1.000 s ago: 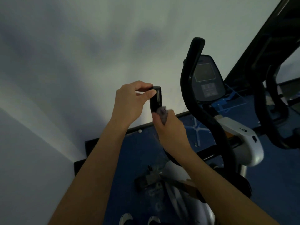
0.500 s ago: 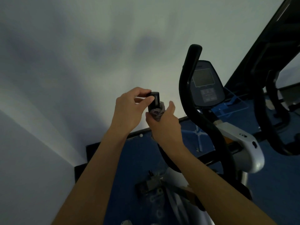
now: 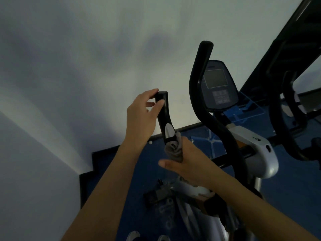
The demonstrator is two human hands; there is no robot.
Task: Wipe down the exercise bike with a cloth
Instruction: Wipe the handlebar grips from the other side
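The exercise bike's left handlebar (image 3: pixel 163 113) is a black bar with a silver sensor patch, rising at centre. My left hand (image 3: pixel 141 117) pinches its top end between thumb and fingers. Lower on the same bar, my right hand (image 3: pixel 189 164) wraps a bunched grey cloth (image 3: pixel 174 149) around it, thumb sticking out to the left. The right handlebar (image 3: pixel 202 94) curves up beside the grey console (image 3: pixel 218 84) with its dark screen. The white bike body (image 3: pixel 260 153) sits to the right.
A pale wall fills the left and top. Blue floor lies below, with a black skirting board (image 3: pixel 97 155). A pedal (image 3: pixel 159 193) shows beneath my arms. Another dark machine frame (image 3: pixel 293 105) stands at the right.
My right hand with the cloth has slid down the left handlebar, uncovering the silver sensor patch. My left hand stays on the bar's top end.
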